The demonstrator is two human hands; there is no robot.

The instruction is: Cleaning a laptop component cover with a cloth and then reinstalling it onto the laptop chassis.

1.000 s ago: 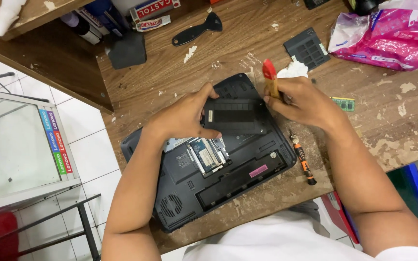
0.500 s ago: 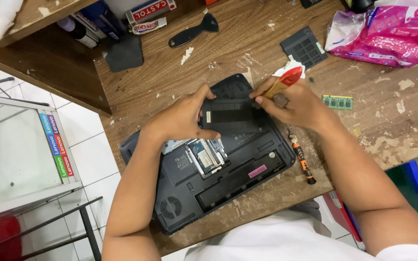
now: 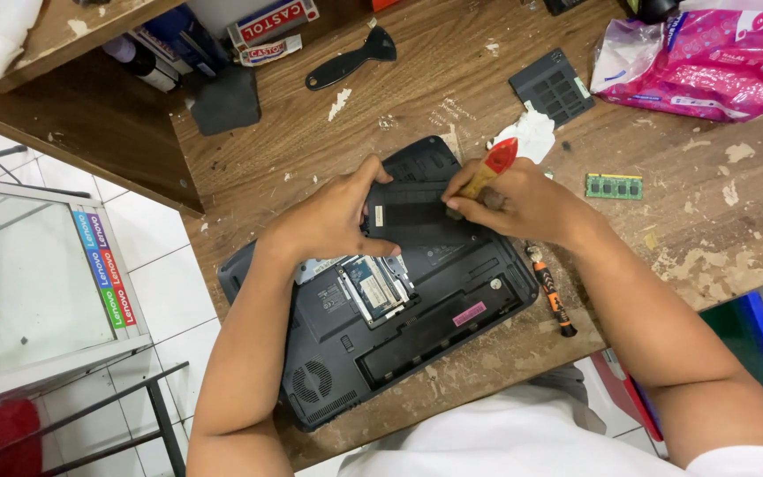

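Head view shows us a black plastic laptop (image 3: 399,327) lying upside down and skewed on a scuffed wooden workbench (image 3: 708,230), its near corner jutting over the bench edge. One bay is uncovered, with a silver drive (image 3: 374,284) showing, and the long battery slot (image 3: 439,329) stands hollow. We see a flat black rectangular cover panel (image 3: 412,212) resting on the far half of the base. Our left hand (image 3: 328,225) is spread loosely, thumb and fingertips pinching that panel's left end. Our right hand (image 3: 523,201) is curled around a red-and-yellow-handled screwdriver (image 3: 490,166), tip down at the panel's right end. Just beside the laptop's right edge lies an orange-and-black small screwdriver (image 3: 551,290); a green memory stick (image 3: 614,185), a white crumpled tissue (image 3: 536,134) and a black vented cover (image 3: 551,86) sit farther off, with bare wood between.
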